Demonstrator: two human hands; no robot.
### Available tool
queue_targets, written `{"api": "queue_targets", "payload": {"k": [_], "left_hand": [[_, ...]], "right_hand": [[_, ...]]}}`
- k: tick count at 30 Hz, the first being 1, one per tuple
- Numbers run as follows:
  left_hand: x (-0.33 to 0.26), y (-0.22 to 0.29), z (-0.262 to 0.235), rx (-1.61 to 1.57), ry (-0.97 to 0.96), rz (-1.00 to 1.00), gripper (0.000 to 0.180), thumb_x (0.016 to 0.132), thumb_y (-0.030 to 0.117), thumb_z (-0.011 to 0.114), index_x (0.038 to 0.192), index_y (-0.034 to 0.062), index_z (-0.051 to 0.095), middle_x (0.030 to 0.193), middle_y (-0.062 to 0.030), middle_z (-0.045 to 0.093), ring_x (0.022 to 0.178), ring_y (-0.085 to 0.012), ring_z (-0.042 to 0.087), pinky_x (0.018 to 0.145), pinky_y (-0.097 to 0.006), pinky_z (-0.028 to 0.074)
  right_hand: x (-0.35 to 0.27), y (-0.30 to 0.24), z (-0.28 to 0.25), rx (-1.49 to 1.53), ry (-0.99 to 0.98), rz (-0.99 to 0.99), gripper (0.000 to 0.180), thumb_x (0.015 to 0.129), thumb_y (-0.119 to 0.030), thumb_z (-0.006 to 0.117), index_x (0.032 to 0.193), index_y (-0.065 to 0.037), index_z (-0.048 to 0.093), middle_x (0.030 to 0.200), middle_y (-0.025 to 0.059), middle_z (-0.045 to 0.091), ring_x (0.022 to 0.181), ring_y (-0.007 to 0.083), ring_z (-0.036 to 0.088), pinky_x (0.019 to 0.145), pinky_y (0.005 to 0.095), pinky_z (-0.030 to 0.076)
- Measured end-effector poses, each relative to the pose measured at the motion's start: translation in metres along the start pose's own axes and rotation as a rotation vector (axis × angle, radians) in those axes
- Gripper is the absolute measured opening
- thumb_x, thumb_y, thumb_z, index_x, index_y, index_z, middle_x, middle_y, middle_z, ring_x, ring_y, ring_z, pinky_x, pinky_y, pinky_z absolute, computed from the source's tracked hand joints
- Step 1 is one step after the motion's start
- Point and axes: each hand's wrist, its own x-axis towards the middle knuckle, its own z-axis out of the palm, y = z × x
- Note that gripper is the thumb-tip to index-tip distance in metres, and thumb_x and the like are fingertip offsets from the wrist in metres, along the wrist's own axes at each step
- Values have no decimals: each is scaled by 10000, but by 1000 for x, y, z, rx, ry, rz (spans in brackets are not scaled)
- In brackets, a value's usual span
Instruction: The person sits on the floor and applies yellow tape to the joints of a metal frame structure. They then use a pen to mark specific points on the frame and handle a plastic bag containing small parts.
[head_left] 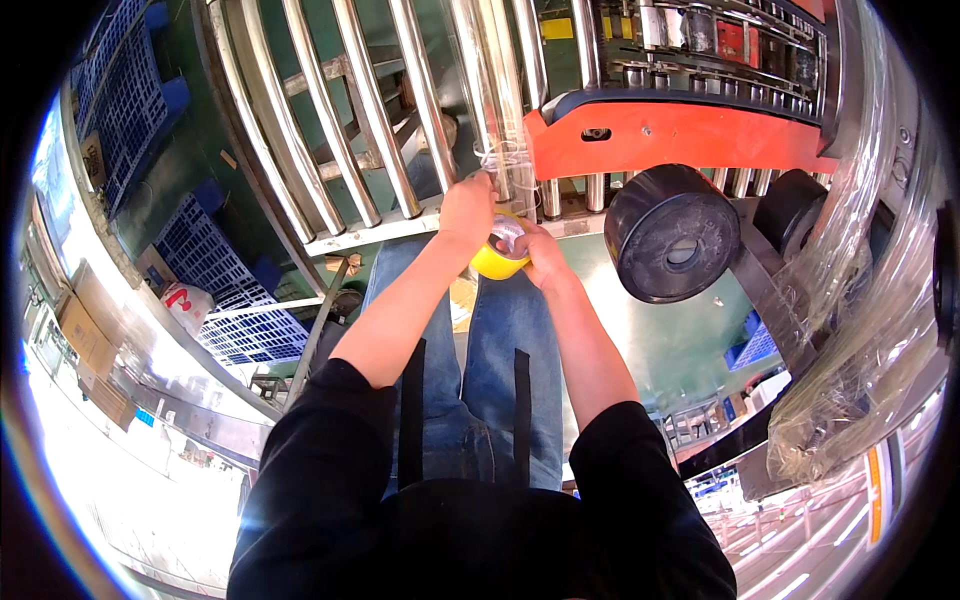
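A roll of yellow tape [494,266] is held in front of my legs, at the near edge of the roller conveyor. My right hand [541,254] wraps around its right side, with fingers at the roll's core. Just up and left of the roll, my left hand [467,212] is closed, its fingertips pinched together. What lies between those fingertips is too small to make out. Thin pale strands, perhaps string or film, lie on the conveyor [421,95] just beyond my left fingertips.
To the right sits an orange-red machine guard [640,145] with a large black wheel [672,233] below it. Clear plastic film [835,370] hangs along the right side. Blue plastic pallets [235,280] stand on the green floor to the left.
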Motion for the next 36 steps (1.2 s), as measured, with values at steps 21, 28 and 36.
{"api": "queue_targets", "payload": {"k": [21, 28, 36], "left_hand": [[31, 20, 0, 181, 195, 710, 218, 677, 33, 586, 893, 45, 608, 975, -116, 536, 958, -282, 521, 841, -371, 474], [71, 9, -61, -92, 683, 777, 436, 711, -87, 545, 1138, -8, 506, 1100, -206, 519, 1043, -391, 515, 929, -453, 416], [140, 36, -83, 425, 572, 513, 584, 954, 300, 401, 1394, -69, 297, 1510, -144, 223, 1420, -264, 149, 1154, -450, 110]], "right_hand": [[-9, -11, -1, -471, -27, -59, 565, 703, 84, 436, 1266, 37, 459, 1000, 115, 618, 777, 164, 614, 599, 248, 432], [-9, -9, -2, -435, -9, -49, 605, 680, 81, 451, 1284, 40, 446, 893, 131, 627, 723, 158, 597, 589, 239, 426], [-8, -10, 3, -438, 26, -20, 620, 650, 89, 450, 1268, 41, 459, 1002, 134, 612, 767, 182, 616, 574, 254, 440]]}}
